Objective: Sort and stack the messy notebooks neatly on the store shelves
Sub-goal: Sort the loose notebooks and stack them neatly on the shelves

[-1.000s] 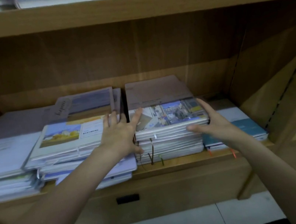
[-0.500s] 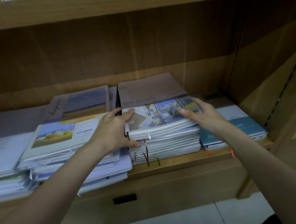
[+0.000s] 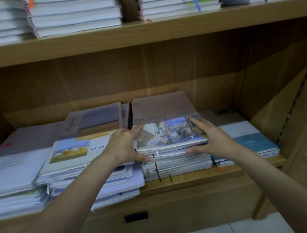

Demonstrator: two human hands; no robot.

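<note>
A stack of notebooks (image 3: 175,161) sits at the middle of the lower wooden shelf (image 3: 189,180), topped by a notebook with a street-photo cover (image 3: 169,134). My left hand (image 3: 124,148) grips the left side of the top few notebooks, thumb under them at the front. My right hand (image 3: 210,137) grips their right side, fingers on the cover and thumb below. Behind lies a brown-covered notebook (image 3: 161,107). To the left leans a messy pile topped by a "NICETIMEING" notebook (image 3: 77,150).
A tall white pile (image 3: 7,179) fills the shelf's left end. A low teal-covered stack (image 3: 251,145) lies at the right, against the slanted divider (image 3: 281,116). The upper shelf (image 3: 135,33) carries several thick notebook stacks. Tiled floor shows below.
The view has tilted up, showing the upper shelf's stacks. Both hands have closed in on the top notebooks of the middle stack, with thumbs now under the front edge.
</note>
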